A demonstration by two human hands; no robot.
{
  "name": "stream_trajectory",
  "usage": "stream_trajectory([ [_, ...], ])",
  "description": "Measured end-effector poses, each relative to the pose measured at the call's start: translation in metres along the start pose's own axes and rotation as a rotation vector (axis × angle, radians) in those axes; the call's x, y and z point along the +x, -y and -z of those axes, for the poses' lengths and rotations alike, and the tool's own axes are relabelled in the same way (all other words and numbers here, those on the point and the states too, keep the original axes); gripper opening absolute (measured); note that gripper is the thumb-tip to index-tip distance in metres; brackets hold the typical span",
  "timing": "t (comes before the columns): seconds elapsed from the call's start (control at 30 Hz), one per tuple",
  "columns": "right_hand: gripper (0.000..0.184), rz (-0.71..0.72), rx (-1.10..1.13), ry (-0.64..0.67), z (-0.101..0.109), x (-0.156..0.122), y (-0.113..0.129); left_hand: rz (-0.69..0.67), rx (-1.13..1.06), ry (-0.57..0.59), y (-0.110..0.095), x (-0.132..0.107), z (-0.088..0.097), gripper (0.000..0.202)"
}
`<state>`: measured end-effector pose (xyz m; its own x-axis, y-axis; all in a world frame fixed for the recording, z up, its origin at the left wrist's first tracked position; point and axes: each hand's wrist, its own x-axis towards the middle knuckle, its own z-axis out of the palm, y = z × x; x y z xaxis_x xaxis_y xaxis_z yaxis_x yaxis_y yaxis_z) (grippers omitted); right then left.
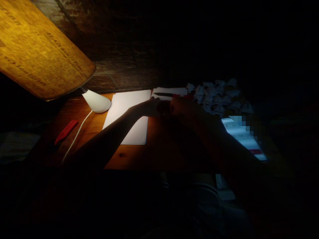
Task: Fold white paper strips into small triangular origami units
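Observation:
The scene is very dark, lit only by a desk lamp. My left hand (151,108) and my right hand (178,106) meet over the wooden desk (159,146), close together, fingers curled around something small and dark that I cannot make out. Beneath my left forearm lies a stack of white paper sheets (124,114). Just beyond the hands lie white paper strips (169,91) with scissors (171,95) that have a red handle. To the right sits a pile of several small folded white paper pieces (216,96).
A lamp with a yellow printed shade (37,49) and white base (97,101) stands at the left, its white cord (74,137) running toward me. A red strip-like object (66,131) lies left of the cord. A lit phone screen (245,137) glows at the right.

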<state>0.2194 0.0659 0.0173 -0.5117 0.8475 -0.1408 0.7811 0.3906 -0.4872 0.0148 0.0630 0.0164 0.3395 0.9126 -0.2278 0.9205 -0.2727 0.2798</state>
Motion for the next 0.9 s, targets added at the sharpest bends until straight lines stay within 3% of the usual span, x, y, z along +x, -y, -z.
stream_trajectory([
  [0.07,0.014,-0.103,-0.073,0.055,0.006,-0.009,0.011,0.022,-0.007,-0.063,-0.003,-0.012,-0.004,0.074],
  [0.17,0.013,-0.162,-0.024,0.028,0.011,-0.024,0.022,-0.029,-0.013,-0.17,-0.005,-0.03,-0.015,0.054],
  [0.27,0.022,-0.089,0.043,-0.049,0.004,-0.032,0.02,-0.053,-0.073,-0.293,-0.007,-0.043,-0.028,0.041],
  [0.4,0.032,0.052,0.217,-0.105,-0.013,-0.034,0.006,-0.03,-0.155,-0.37,-0.012,-0.051,-0.039,0.032],
  [0.57,0.035,0.162,0.361,-0.128,-0.02,-0.037,-0.001,-0.085,-0.176,-0.378,-0.013,-0.052,-0.041,0.026],
  [0.9,0.028,0.105,0.199,-0.081,-0.009,-0.037,0.002,-0.136,-0.084,-0.382,-0.01,-0.052,-0.042,0.018],
])
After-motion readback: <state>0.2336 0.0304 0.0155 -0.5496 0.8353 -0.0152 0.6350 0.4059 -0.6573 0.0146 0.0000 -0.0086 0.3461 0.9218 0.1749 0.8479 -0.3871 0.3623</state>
